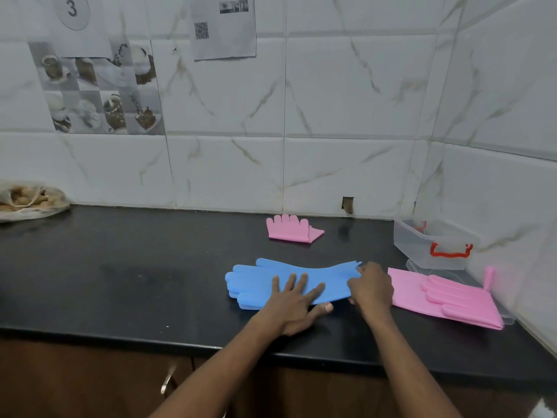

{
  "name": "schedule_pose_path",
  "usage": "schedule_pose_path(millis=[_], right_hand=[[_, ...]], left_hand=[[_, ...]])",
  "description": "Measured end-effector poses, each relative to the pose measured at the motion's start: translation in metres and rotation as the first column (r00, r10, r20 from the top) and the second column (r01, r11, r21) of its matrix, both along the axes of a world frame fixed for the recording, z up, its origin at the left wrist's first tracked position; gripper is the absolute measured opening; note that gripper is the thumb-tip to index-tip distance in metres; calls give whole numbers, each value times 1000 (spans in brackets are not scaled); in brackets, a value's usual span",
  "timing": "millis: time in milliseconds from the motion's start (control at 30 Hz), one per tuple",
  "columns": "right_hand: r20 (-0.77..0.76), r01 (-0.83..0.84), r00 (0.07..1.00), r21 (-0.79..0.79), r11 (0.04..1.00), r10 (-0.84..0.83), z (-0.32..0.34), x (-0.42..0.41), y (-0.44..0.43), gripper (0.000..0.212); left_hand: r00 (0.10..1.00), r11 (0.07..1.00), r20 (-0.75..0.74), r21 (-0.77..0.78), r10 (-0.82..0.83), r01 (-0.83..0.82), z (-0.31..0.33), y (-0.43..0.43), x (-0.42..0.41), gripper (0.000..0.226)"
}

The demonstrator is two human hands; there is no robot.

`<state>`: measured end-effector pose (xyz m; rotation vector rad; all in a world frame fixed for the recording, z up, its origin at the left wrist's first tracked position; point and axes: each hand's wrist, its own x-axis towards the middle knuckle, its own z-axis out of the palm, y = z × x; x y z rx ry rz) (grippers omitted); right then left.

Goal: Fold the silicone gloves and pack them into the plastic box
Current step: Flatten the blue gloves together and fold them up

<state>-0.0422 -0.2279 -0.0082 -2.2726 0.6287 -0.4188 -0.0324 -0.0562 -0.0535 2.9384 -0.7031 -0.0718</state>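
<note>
Black counter point(120, 282) under white marbled tiles point(346, 95) bears blue glove point(256, 279).

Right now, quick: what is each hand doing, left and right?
Left hand: open, fingers spread flat, pressing on the blue glove.
Right hand: fingers curled, pinching the blue glove at its cuff end.

A blue glove point(256, 282) is laid flat mid-counter, fingers pointing left. A folded pink glove point(294, 230) is set near the wall. A flat pink glove point(407, 288) is spread just right of the blue. The clear, red-handled box point(422, 247) is left open behind it.
</note>
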Motion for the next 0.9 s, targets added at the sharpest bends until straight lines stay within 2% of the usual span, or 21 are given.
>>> schedule_pose_path(millis=[167, 200, 233, 267, 300, 333, 367, 400, 433, 467, 533, 633, 700, 733, 800, 900], right_hand=[[9, 27, 1000, -161, 987, -25, 3, -3, 1, 31], [29, 11, 1000, -182, 983, -6, 3, -3, 4, 28], [61, -9, 998, -205, 979, 22, 4, -3, 9, 25], [96, -32, 994, -244, 969, 57, 6, -2, 15, 23], [125, -59, 987, -305, 950, 102, 7, -2, 22, 25], [144, -98, 976, -380, 920, 164, 9, -2, 30, 27], [149, -152, 958, -457, 876, 244, 9, -3, 40, 30], [137, -213, 934, -527, 822, 330, 6, -5, 50, 32], [109, -271, 908, -582, 767, 404, 2, -7, 60, 34], [72, -321, 887, -614, 721, 456, -3, -10, 67, 32], [0, -382, 869, -634, 672, 494, -15, -14, 73, 24], [-25, -410, 865, -612, 677, 501, -24, -13, 69, 23], [-20, -426, 854, -599, 678, 520, -24, -13, 65, 23], [-24, -439, 844, -605, 664, 535, -25, -13, 63, 22], [-30, -453, 827, -626, 634, 562, -27, -13, 61, 20], [-37, -469, 802, -657, 590, 597, -34, -11, 57, 22]], left_hand=[[998, 997, -70, -75, 3, -9, 0, -16, 1, 67], [993, 988, -117, -157, -2, -17, 5, -13, 3, 60], [984, 951, -177, -304, -9, -46, 11, -8, 6, 52], [968, 854, -251, -503, 0, -130, 19, -2, 11, 44], [941, 684, -337, -681, 24, -261, 27, 7, 16, 38], [908, 467, -415, -795, 49, -388, 36, 17, 21, 33], [869, 242, -491, -838, 58, -490, 42, 28, 26, 29], [829, 67, -558, -826, 48, -560, 44, 39, 32, 27], [796, -14, -604, -797, 39, -604, 44, 48, 35, 26], [772, -28, -634, -773, 36, -634, 42, 54, 37, 26], [757, 0, -651, -758, 47, -652, 36, 59, 36, 24], [784, 41, -615, -784, 87, -619, 27, 57, 37, 22], [825, 127, -552, -815, 122, -565, 23, 54, 36, 23], [850, 196, -507, -828, 142, -526, 21, 53, 35, 26], [909, 402, -363, -816, 204, -415, 18, 49, 31, 35], [967, 683, -107, -691, 230, -239, 18, 40, 23, 44]])
